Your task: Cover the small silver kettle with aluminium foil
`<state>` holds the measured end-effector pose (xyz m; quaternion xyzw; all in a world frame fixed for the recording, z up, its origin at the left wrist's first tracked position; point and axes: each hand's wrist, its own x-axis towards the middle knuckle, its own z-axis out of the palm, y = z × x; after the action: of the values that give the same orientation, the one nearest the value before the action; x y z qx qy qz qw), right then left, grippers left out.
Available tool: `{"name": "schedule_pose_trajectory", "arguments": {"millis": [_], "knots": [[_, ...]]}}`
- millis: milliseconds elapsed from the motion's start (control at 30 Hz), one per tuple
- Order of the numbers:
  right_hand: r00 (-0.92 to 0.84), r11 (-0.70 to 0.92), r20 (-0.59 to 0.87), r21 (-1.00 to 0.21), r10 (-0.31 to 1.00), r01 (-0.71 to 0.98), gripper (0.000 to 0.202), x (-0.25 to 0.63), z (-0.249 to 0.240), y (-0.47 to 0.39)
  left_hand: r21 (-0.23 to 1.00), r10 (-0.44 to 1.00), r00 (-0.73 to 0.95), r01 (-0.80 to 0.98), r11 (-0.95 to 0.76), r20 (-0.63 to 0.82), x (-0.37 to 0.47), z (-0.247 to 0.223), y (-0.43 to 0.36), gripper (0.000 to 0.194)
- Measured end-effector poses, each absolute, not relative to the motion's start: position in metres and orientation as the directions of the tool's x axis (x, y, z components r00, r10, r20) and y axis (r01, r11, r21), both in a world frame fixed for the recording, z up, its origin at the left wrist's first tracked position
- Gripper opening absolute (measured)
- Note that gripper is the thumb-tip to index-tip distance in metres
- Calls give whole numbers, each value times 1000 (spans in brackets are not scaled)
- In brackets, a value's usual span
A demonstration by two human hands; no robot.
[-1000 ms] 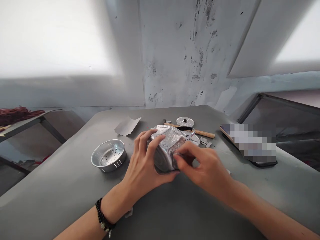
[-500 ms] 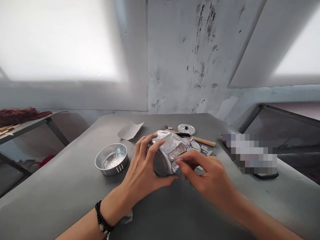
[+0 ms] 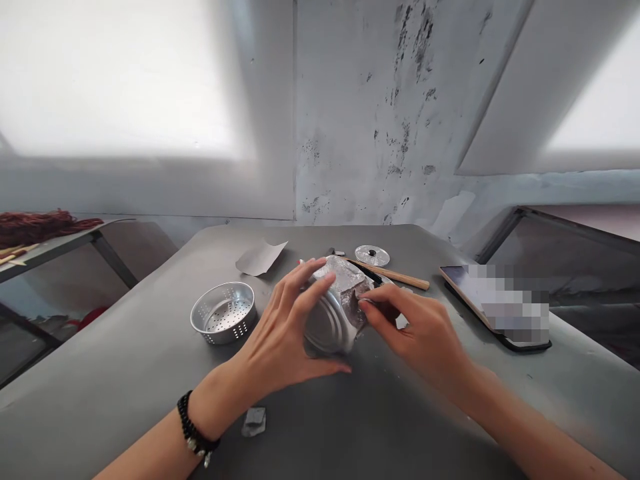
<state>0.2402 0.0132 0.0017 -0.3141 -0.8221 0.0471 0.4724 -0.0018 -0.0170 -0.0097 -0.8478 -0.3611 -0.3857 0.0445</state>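
Note:
A shiny round metal pot (image 3: 327,325), its side covered in crinkled silvery foil (image 3: 343,275), is tilted at the middle of the table. My left hand (image 3: 280,333) wraps around it, fingers over the top and thumb below. My right hand (image 3: 407,323) pinches a loose edge of the foil at the pot's right side, thumb and forefinger together. A perforated metal steamer basket (image 3: 223,313) stands to the left of my left hand. Beneath my left wrist lies a small grey scrap (image 3: 255,421).
Behind the pot lie a wooden-handled hammer (image 3: 400,274) and a glass lid (image 3: 372,255) with a black knob. A bent grey sheet (image 3: 261,258) rests at the back left. A tablet-like device (image 3: 473,293), partly blurred, lies at right. Reddish strands (image 3: 45,228) lie on the left-hand shelf.
The pot has turned, showing more of its ringed base. My right hand has moved slightly up with the foil edge. The small scrap under my left wrist is more exposed.

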Motion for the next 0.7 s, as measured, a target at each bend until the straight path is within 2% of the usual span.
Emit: {"name": "schedule_pose_trajectory", "arguments": {"millis": [133, 267, 400, 533, 633, 700], "knots": [[-380, 783, 710, -398, 593, 479, 12, 240, 1, 15, 409, 722, 294, 665, -625, 626, 7, -17, -20, 130], [-389, 739, 631, -527, 671, 421, 14, 240, 4, 13, 496, 796, 222, 679, -541, 564, 12, -18, -23, 127], [-409, 684, 552, -637, 726, 355, 15, 244, 7, 14, 441, 758, 210, 705, -555, 618, 14, -17, -22, 122], [-388, 657, 530, -628, 754, 418, 14, 248, 8, 17, 313, 695, 260, 750, -582, 670, 12, -17, -18, 115], [-506, 601, 394, -718, 767, 352, 18, 248, 9, 16, 289, 687, 271, 759, -583, 674, 11, -18, -17, 114], [-468, 568, 387, -745, 794, 349, 20, 248, 10, 14, 292, 690, 269, 760, -581, 672, 10, -18, -16, 112]]}}
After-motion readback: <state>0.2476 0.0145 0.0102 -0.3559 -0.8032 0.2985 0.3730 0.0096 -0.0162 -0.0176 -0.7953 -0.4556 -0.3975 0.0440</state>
